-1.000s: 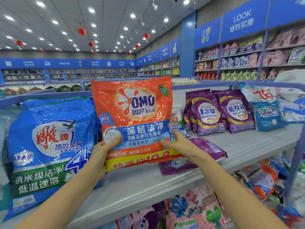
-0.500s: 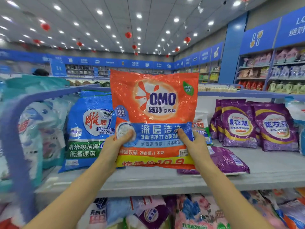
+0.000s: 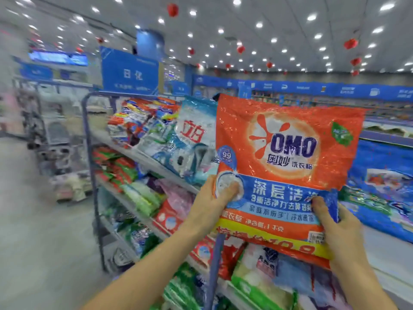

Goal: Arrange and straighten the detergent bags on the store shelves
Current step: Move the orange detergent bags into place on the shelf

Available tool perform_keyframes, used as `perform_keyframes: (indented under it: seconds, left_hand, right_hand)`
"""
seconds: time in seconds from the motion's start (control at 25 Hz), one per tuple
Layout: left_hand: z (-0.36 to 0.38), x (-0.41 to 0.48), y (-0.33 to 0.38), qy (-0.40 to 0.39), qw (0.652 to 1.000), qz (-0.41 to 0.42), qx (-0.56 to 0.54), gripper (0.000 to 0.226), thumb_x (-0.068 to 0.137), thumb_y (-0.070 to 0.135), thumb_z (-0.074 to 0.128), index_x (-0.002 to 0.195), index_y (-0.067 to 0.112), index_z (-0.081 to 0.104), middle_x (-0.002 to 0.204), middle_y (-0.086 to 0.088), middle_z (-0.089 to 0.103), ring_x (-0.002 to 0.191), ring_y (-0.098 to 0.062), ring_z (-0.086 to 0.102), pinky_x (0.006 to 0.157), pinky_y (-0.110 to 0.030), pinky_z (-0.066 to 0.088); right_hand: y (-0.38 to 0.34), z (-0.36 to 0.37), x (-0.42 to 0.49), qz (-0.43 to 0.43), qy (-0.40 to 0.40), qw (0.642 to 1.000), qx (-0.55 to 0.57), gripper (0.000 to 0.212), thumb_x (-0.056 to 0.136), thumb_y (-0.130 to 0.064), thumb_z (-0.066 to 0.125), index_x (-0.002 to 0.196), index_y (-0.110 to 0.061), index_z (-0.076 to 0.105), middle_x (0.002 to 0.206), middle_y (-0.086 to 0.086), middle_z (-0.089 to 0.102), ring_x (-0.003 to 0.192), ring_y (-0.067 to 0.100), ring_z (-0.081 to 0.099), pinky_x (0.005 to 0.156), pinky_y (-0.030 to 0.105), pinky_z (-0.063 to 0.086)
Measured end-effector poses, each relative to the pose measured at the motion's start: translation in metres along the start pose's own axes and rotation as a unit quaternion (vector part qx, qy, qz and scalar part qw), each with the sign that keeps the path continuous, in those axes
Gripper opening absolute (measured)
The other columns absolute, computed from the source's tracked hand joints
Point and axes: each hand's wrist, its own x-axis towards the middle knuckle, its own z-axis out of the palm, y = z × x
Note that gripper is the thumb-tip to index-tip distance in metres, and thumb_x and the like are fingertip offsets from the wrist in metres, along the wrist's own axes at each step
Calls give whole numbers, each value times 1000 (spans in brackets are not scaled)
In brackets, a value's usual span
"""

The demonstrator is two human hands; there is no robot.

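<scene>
the person's two forearms [image 3: 156,262] are bare up to the picture's edge. the left hand [image 3: 212,204] and right hand [image 3: 339,231] are bare also.

This is a self-service shop, in the household-goods aisle of a supermarket. Tiered grey metal shelves in a blue tubular frame [image 3: 88,139] are crammed with bright plastic detergent bags [image 3: 192,139]. A blue hanging aisle sign with white characters [image 3: 130,73] and a long blue wall banner [image 3: 312,88] mark departments. The orange plastic OMO detergent bag [image 3: 288,153] carries a yellow price band.
</scene>
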Motion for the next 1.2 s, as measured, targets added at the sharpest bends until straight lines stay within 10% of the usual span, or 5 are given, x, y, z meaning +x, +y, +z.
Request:
perform_keyframes:
  seconds: [0.16,0.36,0.6,0.96,1.2]
  left_hand:
    - [-97,-5,-4,45,998,-20,35,54,72,72,54,111,35,51,113,10,63,103,-6,61,93,-32,48]
    - [-239,-3,-16,68,996,-41,42,48,72,70,55,102,33,54,107,-5,67,95,-24,67,86,-48,52]
    - [-406,16,-25,142,985,-96,-11,33,78,42,53,106,24,53,82,0,74,67,-18,71,54,-28,56]
    - [-580,83,-87,226,962,-150,5,50,66,54,54,109,29,52,89,-2,74,76,-28,72,71,-43,59]
    - [-663,190,-123,222,964,-142,30,49,69,52,53,108,22,50,90,-4,74,77,-27,72,69,-42,59]
  right_hand:
    - [-6,97,-11,2,-66,997,28,67,40,-88,59,76,-31,69,66,-3,71,61,16,68,55,36,55]
    - [-3,243,-29,26,-125,988,82,18,85,-30,56,80,-13,61,61,0,69,47,9,64,42,18,50]
    - [-7,424,-44,19,-178,979,96,17,85,-30,56,79,-16,64,71,3,72,58,11,66,54,25,53]
    - [12,628,-20,56,-282,952,105,34,74,-55,61,89,-25,68,86,-2,74,76,18,71,71,38,55]
    - [31,737,50,66,-297,949,87,42,76,-48,49,113,-28,55,105,-21,62,89,-7,59,85,26,41]
